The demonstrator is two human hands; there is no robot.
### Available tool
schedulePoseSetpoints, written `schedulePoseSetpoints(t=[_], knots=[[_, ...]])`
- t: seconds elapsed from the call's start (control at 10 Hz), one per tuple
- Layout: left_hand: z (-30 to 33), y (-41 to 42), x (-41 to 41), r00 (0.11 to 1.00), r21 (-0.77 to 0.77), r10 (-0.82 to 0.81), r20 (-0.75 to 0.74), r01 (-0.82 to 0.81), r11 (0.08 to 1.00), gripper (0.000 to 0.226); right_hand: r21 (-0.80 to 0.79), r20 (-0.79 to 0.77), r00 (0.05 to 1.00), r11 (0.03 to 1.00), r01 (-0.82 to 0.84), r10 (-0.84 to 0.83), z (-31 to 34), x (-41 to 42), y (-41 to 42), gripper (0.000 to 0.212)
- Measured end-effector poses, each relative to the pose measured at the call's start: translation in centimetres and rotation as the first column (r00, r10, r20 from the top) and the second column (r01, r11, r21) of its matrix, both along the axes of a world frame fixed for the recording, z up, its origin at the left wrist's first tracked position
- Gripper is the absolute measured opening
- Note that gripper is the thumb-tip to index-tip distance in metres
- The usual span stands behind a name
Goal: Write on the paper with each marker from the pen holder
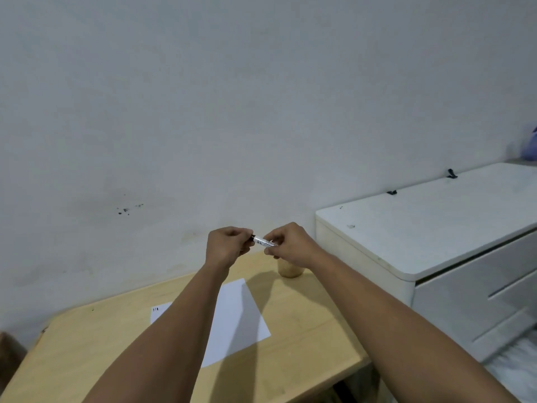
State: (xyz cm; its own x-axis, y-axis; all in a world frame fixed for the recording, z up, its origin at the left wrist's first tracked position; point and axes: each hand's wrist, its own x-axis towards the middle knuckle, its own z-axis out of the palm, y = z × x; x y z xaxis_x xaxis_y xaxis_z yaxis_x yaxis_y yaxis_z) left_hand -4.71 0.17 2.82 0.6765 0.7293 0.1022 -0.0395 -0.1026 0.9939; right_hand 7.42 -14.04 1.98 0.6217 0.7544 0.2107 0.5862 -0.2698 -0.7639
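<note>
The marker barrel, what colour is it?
White with dark print, black at the left end; marker shows in the head view, held by both hands.

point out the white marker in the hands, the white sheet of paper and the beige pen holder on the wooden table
white marker (263, 241), head view, middle of the barrel between both hands
white sheet of paper (238, 318), head view, bare middle area
beige pen holder (290, 270), head view, lower front wall

left arm: bare, stretched forward, wrist raised
left hand (226, 245): fingers curled shut, pinching marker (263, 241) end
right arm: bare, stretched forward
right hand (289, 244): fingers closed round marker barrel
hands: close together, nearly touching
</note>
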Motion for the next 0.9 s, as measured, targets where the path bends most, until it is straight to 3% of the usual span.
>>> schedulePoseSetpoints(t=[0.1, 0.2, 0.3, 0.5, 0.7, 0.8, 0.9], knots=[[0.3, -0.5, 2.2, 0.995, -0.015, -0.080, 0.065, 0.081, 0.997, 0.025, 0.052, -0.083, 0.994, 0.996, 0.070, -0.065, 0.1, 2.4, 0.2, 0.020], [-1.4, -0.2, 4.8, 0.999, 0.110, -0.052, -0.004, 0.052, 0.993, 0.050, 0.196, -0.181, 0.967, 0.957, 0.213, -0.178, 0.3, 5.2, 0.6, 0.025], [-4.2, -0.1, 6.6, 0.970, 0.316, -0.032, -0.241, 0.109, 0.943, 0.065, 0.309, -0.217, 0.943, 0.898, 0.313, -0.254, 0.0, 7.1, 1.1, 0.027], [-8.7, -0.2, 10.1, 0.909, 0.311, -0.065, -0.411, 0.207, 0.928, 0.099, 0.341, -0.283, 0.916, 0.863, 0.372, -0.283, -3.0, 9.3, 3.1, 0.026], [-10.2, -0.4, 11.0, 0.917, 0.325, -0.057, -0.394, 0.197, 0.925, 0.060, 0.115, -0.148, 0.933, 0.931, 0.346, -0.328, -5.9, 8.8, 3.9, 0.028], [-10.1, -0.5, 10.3, 0.913, 0.343, -0.035, -0.405, 0.187, 0.921, 0.077, 0.072, -0.127, 0.934, 0.936, 0.344, -0.333, -6.1, 7.8, 3.8, 0.035], [-9.7, -2.7, 6.8, 0.959, 0.321, 0.002, -0.284, 0.093, 0.943, 0.085, 0.178, -0.172, 0.922, 0.909, 0.377, -0.348, -4.7, 6.7, 3.1, 0.044]])
